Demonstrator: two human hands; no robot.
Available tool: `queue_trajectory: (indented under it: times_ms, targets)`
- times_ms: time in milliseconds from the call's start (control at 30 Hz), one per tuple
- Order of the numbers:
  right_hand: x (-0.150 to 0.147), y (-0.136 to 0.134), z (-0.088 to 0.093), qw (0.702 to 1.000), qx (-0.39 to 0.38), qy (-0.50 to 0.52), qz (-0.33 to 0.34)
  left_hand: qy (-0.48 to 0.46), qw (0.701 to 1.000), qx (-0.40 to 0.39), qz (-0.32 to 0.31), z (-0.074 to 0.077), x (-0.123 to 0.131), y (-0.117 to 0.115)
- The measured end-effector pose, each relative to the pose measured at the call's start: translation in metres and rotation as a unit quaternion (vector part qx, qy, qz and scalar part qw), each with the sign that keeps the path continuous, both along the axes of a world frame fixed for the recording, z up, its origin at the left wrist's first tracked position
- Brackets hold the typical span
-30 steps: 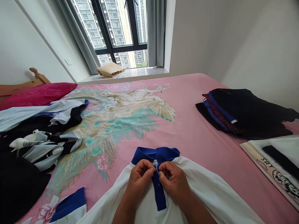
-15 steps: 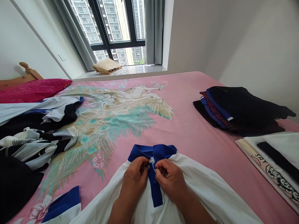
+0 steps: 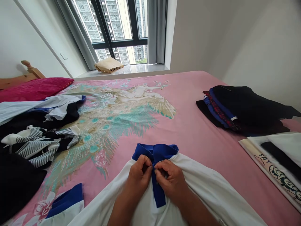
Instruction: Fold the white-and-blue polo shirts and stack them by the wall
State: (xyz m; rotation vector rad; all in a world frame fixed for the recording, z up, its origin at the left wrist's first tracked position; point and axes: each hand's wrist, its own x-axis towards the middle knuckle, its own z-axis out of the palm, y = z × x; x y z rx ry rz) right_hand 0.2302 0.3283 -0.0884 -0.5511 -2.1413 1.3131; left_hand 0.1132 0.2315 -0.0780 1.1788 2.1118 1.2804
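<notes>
Both hands have come a bit closer together since half a second ago, and the white gap just under the collar has closed up. The left hand (image 3: 139, 174) pinches one edge of the blue front strip (image 3: 160, 197) near the neck, and the right hand (image 3: 171, 177) pinches the other edge, with the fingertips almost touching. The white shirt (image 3: 148, 215) lies at the near middle of the pink bed sheet (image 3: 188, 138), with its blue collar (image 3: 166, 151) on the far side of the hands. Near left is a blue and white bit of cloth (image 3: 69, 198); I cannot tell if it belongs to the shirt. Farther left, striped cloth (image 3: 44, 152) lies crumpled near a red pillow (image 3: 37, 88). Over on the right, folded dark clothes (image 3: 251, 105) sit in a pile, beyond a folded white top (image 3: 287, 141).
</notes>
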Motion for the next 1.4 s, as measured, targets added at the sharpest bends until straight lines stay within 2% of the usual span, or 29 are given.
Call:
queue_trajectory:
  times_ms: [200,367,600,733,900,1067,1200,1300,1400]
  targets:
    - [0.002,0.001,0.002,0.999,-0.042,-0.014,0.005,-0.065,0.998,0.016,-0.017,0.0,-0.001,-0.002]
    - [0.001,-0.003,-0.006,0.991,-0.116,-0.055,-0.021,-0.09,0.995,0.029,-0.041,0.001,-0.002,-0.001]
    - [0.003,-0.004,-0.006,0.993,-0.014,-0.099,-0.059,-0.094,0.993,0.044,-0.064,-0.004,-0.004,0.001]
    - [0.003,-0.002,-0.001,0.99,0.006,-0.138,-0.039,-0.097,0.992,0.031,-0.069,-0.005,-0.005,0.001]
    - [0.001,0.0,-0.003,0.984,0.015,-0.172,-0.031,-0.12,0.99,-0.017,-0.064,0.001,-0.005,0.004]
    - [0.0,0.001,-0.004,0.979,0.032,-0.199,-0.031,-0.059,0.995,-0.086,-0.003,0.002,-0.003,0.01]
    - [-0.001,0.001,-0.003,0.976,0.043,-0.212,-0.019,0.015,0.986,-0.157,0.058,-0.002,-0.002,0.011]
    - [-0.002,0.001,-0.001,0.972,0.046,-0.228,-0.019,0.048,0.981,-0.181,0.058,-0.003,0.001,0.01]
    - [-0.002,0.002,0.002,0.971,0.038,-0.238,-0.015,0.084,0.984,-0.15,0.048,-0.003,0.005,0.008]
